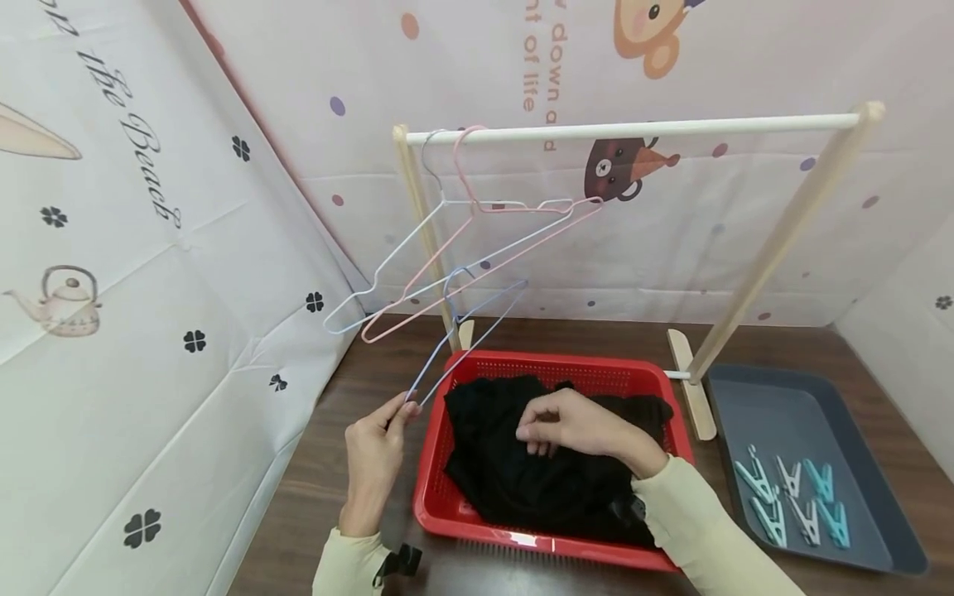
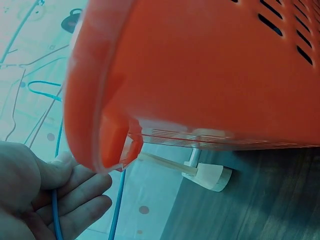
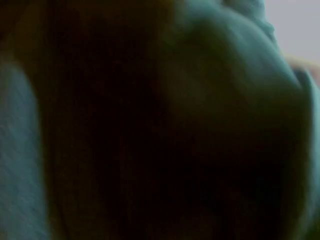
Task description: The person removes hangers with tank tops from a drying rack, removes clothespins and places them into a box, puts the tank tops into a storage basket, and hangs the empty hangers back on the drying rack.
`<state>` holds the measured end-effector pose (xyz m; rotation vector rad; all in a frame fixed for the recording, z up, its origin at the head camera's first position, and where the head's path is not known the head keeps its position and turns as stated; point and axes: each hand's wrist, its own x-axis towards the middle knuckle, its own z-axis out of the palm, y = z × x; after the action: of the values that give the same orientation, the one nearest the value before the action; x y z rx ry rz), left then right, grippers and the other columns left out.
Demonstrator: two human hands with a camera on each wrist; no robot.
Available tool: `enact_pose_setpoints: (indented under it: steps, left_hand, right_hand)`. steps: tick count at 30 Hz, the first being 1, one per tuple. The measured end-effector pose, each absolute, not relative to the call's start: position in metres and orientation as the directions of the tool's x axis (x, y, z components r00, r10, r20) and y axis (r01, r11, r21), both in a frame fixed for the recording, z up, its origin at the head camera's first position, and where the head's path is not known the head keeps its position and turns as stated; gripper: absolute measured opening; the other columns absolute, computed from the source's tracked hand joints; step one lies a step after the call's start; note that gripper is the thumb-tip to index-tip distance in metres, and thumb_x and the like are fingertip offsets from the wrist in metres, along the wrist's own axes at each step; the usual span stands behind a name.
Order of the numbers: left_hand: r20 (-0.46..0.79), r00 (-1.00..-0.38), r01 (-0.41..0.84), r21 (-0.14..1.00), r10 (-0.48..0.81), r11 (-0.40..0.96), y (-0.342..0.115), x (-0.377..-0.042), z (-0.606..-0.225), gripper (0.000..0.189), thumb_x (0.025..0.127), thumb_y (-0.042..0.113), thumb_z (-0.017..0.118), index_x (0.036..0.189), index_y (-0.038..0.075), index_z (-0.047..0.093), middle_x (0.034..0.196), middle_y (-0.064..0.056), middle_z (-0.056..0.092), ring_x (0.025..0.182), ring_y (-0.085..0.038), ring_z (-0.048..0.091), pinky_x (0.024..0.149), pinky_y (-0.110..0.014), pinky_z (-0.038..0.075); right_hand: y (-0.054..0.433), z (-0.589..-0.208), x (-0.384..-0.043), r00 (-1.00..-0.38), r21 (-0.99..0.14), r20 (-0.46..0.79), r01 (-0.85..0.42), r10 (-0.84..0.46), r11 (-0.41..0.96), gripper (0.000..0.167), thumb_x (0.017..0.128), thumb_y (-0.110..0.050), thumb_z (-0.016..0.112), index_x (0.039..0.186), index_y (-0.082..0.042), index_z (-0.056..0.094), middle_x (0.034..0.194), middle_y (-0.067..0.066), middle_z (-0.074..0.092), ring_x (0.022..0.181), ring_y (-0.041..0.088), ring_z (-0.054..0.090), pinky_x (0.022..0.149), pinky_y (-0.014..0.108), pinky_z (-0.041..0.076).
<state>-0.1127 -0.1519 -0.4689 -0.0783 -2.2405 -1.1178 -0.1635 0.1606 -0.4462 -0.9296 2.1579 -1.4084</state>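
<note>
My left hand [image 1: 376,443] pinches one end of a thin blue clothes hanger [image 1: 430,362] between thumb and fingers, beside the red basket [image 1: 432,497]. The hanger slants up and away, its hook at the upper end. In the left wrist view, the blue hanger [image 2: 55,215] runs across the fingers of that hand [image 2: 55,192]. My right hand [image 1: 574,424] is over the black clothing [image 1: 507,480] in the basket, fingers bent and thumb near the index finger. I cannot tell if cloth is between those fingertips. Dark, blurred fabric fills most of the right wrist view.
A white hanger [image 1: 408,240] and a pink hanger [image 1: 432,284] hang at the left end of the rack's white rail [image 1: 633,130]. Wooden posts [image 1: 782,240] stand behind the basket. On the right, a grey tray [image 1: 775,397] holds several clothespins [image 1: 808,526].
</note>
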Motion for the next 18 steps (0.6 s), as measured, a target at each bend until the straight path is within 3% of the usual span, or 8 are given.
enact_pose_setpoints:
  steps: [2, 4, 7, 11, 14, 18]
  left_hand:
    - [0.554, -0.805, 0.316, 0.705, -0.214, 0.636, -0.152, -0.112, -0.470, 0.017, 0.091, -0.004, 0.081, 0.107, 0.001, 0.083, 0.083, -0.007, 0.080, 0.078, -0.025, 0.079, 0.073, -0.006, 0.049]
    - [0.554, -0.805, 0.316, 0.704, -0.213, 0.637, -0.152, -0.112, -0.470, 0.017, 0.091, -0.004, 0.081, 0.107, 0.001, 0.083, 0.083, -0.006, 0.080, 0.078, -0.024, 0.079, 0.072, -0.006, 0.049]
    - [0.556, -0.804, 0.320, 0.702, -0.209, 0.637, -0.152, -0.111, -0.469, 0.017, 0.090, -0.004, 0.081, 0.107, 0.000, 0.083, 0.084, -0.007, 0.080, 0.079, -0.024, 0.079, 0.073, -0.006, 0.050]
    - [0.554, -0.808, 0.320, 0.699, -0.200, 0.639, -0.152, -0.110, -0.470, 0.018, 0.090, -0.003, 0.082, 0.107, 0.000, 0.083, 0.085, -0.006, 0.080, 0.080, -0.020, 0.079, 0.074, -0.005, 0.049]
    - [0.573, -0.797, 0.344, 0.690, -0.190, 0.637, -0.152, -0.111, -0.471, 0.018, 0.090, -0.003, 0.082, 0.108, 0.001, 0.083, 0.084, -0.006, 0.080, 0.080, -0.019, 0.079, 0.075, -0.006, 0.050]
    - [0.606, -0.773, 0.383, 0.682, -0.188, 0.623, -0.151, -0.110, -0.473, 0.016, 0.091, -0.002, 0.081, 0.107, 0.000, 0.083, 0.084, -0.007, 0.080, 0.079, -0.021, 0.079, 0.075, -0.007, 0.051]
  right_hand:
    - [0.162, -0.445, -0.164, -0.759, -0.885, 0.119, -0.373, -0.640, 0.278, 0.006, 0.103, -0.020, 0.074, 0.107, -0.018, 0.078, 0.096, -0.006, 0.075, 0.084, 0.018, 0.073, 0.075, 0.038, 0.063]
    - [0.162, -0.445, -0.165, -0.778, -0.840, 0.186, -0.442, -0.600, 0.313, 0.018, 0.100, -0.023, 0.077, 0.118, -0.019, 0.077, 0.111, -0.005, 0.075, 0.099, 0.019, 0.071, 0.088, 0.044, 0.060]
    - [0.158, -0.451, -0.164, -0.719, -0.753, 0.179, -0.539, -0.672, 0.377, 0.039, 0.097, -0.026, 0.081, 0.133, -0.013, 0.072, 0.133, 0.000, 0.069, 0.124, 0.024, 0.063, 0.111, 0.056, 0.046]
    - [0.149, -0.458, -0.160, -0.626, -0.694, 0.065, -0.588, -0.777, 0.415, 0.052, 0.096, -0.028, 0.083, 0.141, -0.007, 0.067, 0.143, 0.007, 0.063, 0.135, 0.029, 0.056, 0.116, 0.059, 0.039]
    - [0.147, -0.460, -0.159, -0.633, -0.703, 0.028, -0.563, -0.774, 0.435, 0.054, 0.094, -0.027, 0.084, 0.141, -0.008, 0.067, 0.144, 0.007, 0.062, 0.136, 0.029, 0.054, 0.117, 0.057, 0.039]
    - [0.150, -0.462, -0.161, -0.651, -0.733, 0.030, -0.530, -0.759, 0.426, 0.055, 0.094, -0.029, 0.084, 0.142, -0.008, 0.067, 0.144, 0.006, 0.062, 0.137, 0.028, 0.055, 0.123, 0.062, 0.026]
